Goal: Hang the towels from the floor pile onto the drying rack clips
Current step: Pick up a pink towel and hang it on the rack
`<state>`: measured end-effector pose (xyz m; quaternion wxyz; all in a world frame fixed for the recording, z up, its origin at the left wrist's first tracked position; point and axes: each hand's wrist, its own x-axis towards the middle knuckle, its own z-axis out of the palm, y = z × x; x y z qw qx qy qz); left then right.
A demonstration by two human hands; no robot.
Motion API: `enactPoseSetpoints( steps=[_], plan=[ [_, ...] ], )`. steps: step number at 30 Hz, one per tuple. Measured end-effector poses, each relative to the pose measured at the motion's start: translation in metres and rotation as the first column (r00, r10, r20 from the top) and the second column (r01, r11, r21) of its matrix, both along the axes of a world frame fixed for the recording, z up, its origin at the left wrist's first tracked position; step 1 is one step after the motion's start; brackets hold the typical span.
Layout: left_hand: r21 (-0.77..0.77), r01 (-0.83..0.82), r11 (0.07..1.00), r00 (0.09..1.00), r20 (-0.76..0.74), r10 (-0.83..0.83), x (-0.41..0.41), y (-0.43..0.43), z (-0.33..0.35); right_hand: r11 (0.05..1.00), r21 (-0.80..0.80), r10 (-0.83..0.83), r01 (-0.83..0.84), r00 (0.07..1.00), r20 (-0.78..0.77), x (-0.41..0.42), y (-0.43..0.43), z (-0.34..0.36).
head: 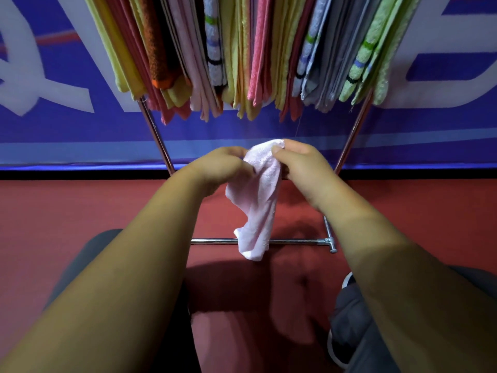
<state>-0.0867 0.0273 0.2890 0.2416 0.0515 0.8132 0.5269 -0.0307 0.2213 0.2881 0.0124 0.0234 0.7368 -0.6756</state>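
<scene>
Two bare hands hold one pale pink towel [255,200] in front of the drying rack [352,135]. The left hand [217,168] pinches the top edge of the towel with closed fingers, and the right hand [298,165] pinches the same edge just beside it, thumb pressed on the cloth. The towel hangs down between the forearms, and its lower end is in front of the bottom bar [293,241] of the rack. Many hung towels [242,55], yellow, pink, orange, grey and green, hang close together above the hands. The red floor [80,205] is below, with a blue banner [67,130] behind the rack.
</scene>
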Motion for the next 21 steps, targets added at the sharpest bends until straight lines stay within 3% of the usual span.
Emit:
enactPoseSetpoints(
  steps=[2, 5, 9, 13, 21],
  plan=[
    [0.120, 0.021, 0.993, 0.996, 0.084, -0.031, 0.005, -0.001, 0.000, 0.990, -0.136, -0.030, 0.031, 0.999, 0.015, 0.001, 0.002, 0.003],
    [0.189, 0.004, 0.982, 0.986, 0.165, -0.035, 0.012, -0.003, 0.001, 0.973, -0.218, -0.075, 0.082, 0.996, 0.039, 0.003, 0.005, 0.006],
    [0.337, -0.076, 0.938, 0.980, 0.199, 0.008, 0.020, -0.008, 0.004, 0.964, -0.246, -0.099, 0.102, 0.995, 0.023, 0.011, 0.007, 0.012],
    [0.502, -0.232, 0.833, 0.965, 0.229, 0.130, 0.027, -0.020, 0.009, 0.969, -0.221, -0.108, 0.106, 0.994, 0.002, 0.027, 0.011, 0.021],
    [0.363, -0.226, 0.904, 0.973, 0.135, 0.189, 0.065, -0.042, 0.030, 0.981, 0.151, -0.111, 0.121, 0.991, -0.073, 0.069, 0.008, 0.044]
  ],
)
